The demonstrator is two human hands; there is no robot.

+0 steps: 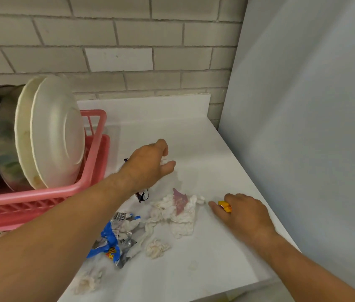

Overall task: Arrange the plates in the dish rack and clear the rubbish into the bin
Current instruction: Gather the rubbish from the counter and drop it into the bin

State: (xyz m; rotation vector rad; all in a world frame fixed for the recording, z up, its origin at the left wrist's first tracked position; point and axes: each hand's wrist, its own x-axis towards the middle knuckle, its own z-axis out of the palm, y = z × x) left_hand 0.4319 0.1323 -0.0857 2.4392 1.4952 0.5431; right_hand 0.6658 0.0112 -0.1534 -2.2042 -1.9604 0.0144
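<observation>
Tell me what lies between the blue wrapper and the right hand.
A crumpled white tissue with a pink stain lies between the blue wrapper and the right hand, seen in the head view.

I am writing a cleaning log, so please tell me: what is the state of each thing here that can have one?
Plates: standing on edge in the pink rack.
Big tissue: crumpled, pink-stained, on the counter.
Blue wrapper: torn, crumpled, on the counter.
Yellow wrapper: gripped by the right hand.
White scrap: pinched by the left hand.
</observation>
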